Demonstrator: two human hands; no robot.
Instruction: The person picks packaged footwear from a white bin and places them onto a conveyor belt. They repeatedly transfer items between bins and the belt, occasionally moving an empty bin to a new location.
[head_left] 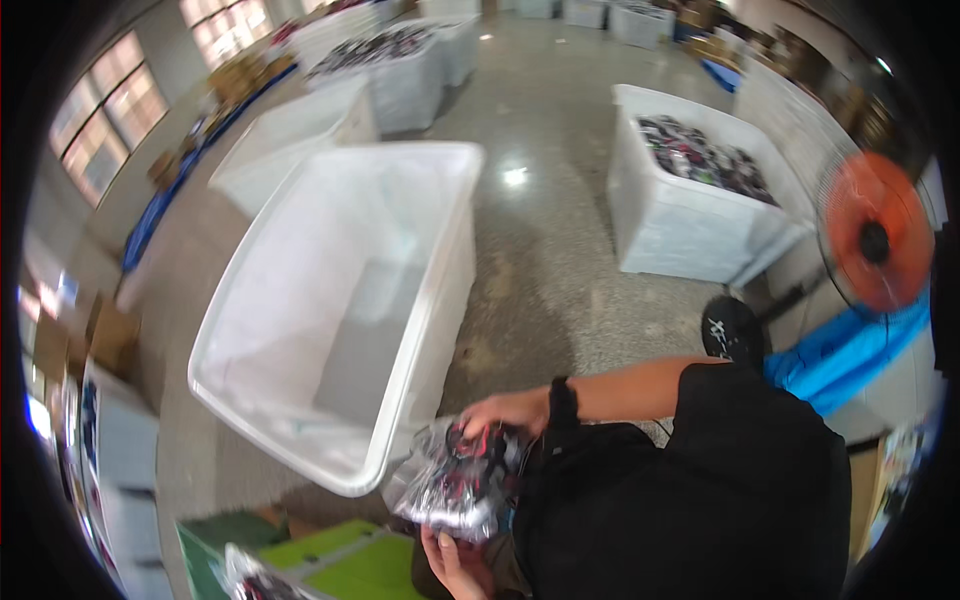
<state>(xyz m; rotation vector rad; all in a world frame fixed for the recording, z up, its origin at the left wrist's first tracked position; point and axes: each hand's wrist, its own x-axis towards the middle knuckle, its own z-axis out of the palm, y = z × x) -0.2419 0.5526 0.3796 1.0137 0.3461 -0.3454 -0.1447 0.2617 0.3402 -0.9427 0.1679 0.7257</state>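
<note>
Right hand (505, 408) curled over top of bag (455, 485), fingers pinching crinkled clear plastic. Left hand (455, 565) cupped under same bag, fingers bent, supporting bottom. Bag glossy, wrinkled, lumpy, packed with small black and red pieces; sat between both hands. Bag just beside near corner of big white tub (340, 300): rectangular, smooth translucent plastic, rounded rim. Beyond tub, second white bin (690, 230) heaped with dark items. Round orange fan (878, 245) far right of tub. Speckled polished floor (545, 200) around tub.

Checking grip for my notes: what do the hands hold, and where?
A clear plastic bag of dark items: right hand on its top, left hand under its bottom.
</note>
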